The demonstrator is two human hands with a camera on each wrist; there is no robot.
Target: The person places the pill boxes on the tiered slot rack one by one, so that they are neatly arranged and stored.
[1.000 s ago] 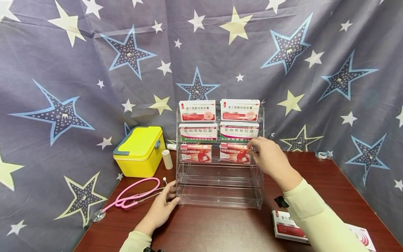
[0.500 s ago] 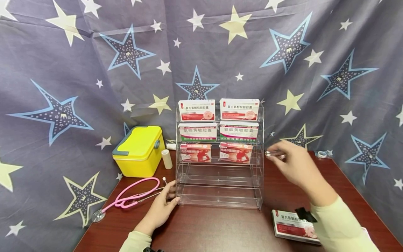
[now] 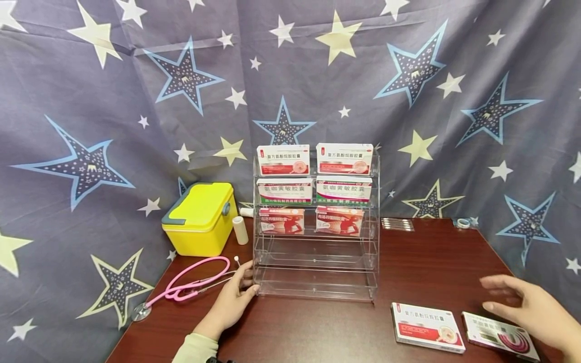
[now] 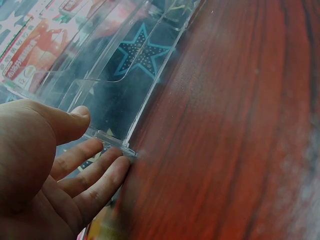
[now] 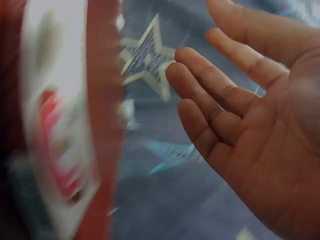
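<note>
From the head camera, we see a clear acrylic rack (image 3: 315, 242) standing on a dark wooden table (image 3: 317, 327), our landmark here. The left hand (image 3: 231, 302) lies flat at the rack's lower left corner, fingers straight and touching its base, holding nothing. Out to the rack's lower right, the right hand (image 3: 533, 310) hovers with its fingers spread and relaxed, empty, just above a box with a red spiral (image 3: 499, 337); a red-and-white medicine box (image 3: 426, 326) lies between that box and the rack. Six boxes fill the rack's top three shelves. Left of the rack sit a pink stethoscope (image 3: 190, 285), a yellow case (image 3: 199, 218) and a small white roll (image 3: 240, 229).

From the left wrist camera, we see the left hand (image 4: 45, 175) with its fingers (image 4: 97, 182) extended and laid against the rack's (image 4: 115, 70) bottom edge, thumb resting on the clear wall, gripping nothing.

From the right wrist camera, we see the right hand (image 5: 255, 125) palm open, fingers (image 5: 210, 85) loosely straight and slightly parted, clasping nothing. The table edge and a box beside it are blurred.
</note>
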